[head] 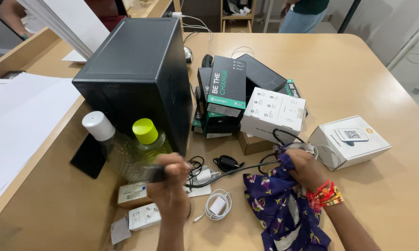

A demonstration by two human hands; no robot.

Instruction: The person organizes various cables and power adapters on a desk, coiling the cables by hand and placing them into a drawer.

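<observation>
My left hand (172,179) is closed around a dark plug end of a black cable (228,173) that runs across the table to my right hand. My right hand (303,168) grips the cable's other part together with the top of a purple flowered cloth (283,209). Red and gold bracelets (325,193) sit on the right wrist. Just beyond the left hand stand two clear bottles, one with a yellow-green cap (145,131) and one with a white cap (98,125).
A black computer case (135,69) stands at the left. Stacked black and white boxes (246,97) fill the middle; a white box (349,139) lies at the right. White chargers (144,216), a coiled white cable (217,204) and a small black adapter (227,162) lie near my hands. A person stands beyond the table.
</observation>
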